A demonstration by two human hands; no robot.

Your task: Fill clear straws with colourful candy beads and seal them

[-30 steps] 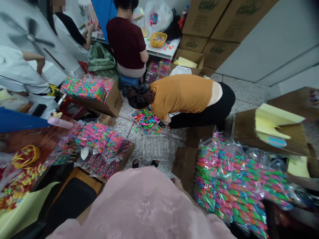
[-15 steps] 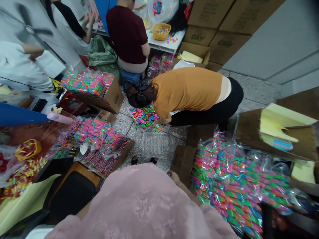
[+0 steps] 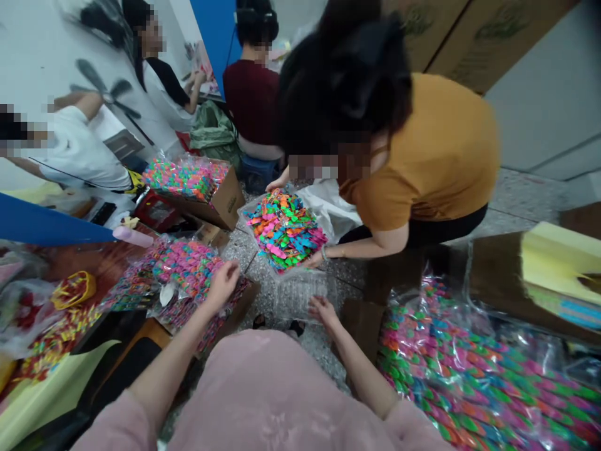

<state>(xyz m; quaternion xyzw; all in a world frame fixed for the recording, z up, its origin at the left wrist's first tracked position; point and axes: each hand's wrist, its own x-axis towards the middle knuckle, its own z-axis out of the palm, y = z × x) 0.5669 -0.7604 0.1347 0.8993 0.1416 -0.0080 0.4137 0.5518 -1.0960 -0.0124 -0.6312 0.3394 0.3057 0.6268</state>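
A clear tray (image 3: 255, 233) heaped with small bright plastic pieces (image 3: 284, 228) hangs above the floor in front of me, held at its sides by a co-worker in an orange shirt. My left hand (image 3: 225, 282) is raised left of the tray, apart from it, with nothing in its fingers, which are loosely curled and parted. To the tray's lower right, my right hand (image 3: 323, 310) reaches forward with fingers spread and holds nothing. Beneath both, an empty clear tray (image 3: 300, 297) lies on the speckled floor near my feet.
Cartons with bagged colourful pieces stand at left (image 3: 188, 266) and right (image 3: 479, 369). A yellow basket (image 3: 75, 288) sits at far left. The co-worker (image 3: 436, 144) leans in from the right; other people sit behind. Stacked boxes (image 3: 498, 37) line the back.
The co-worker has straightened up and lifted the filled tray off the floor toward me. Both my arms have come up and forward, hands now reaching toward it.
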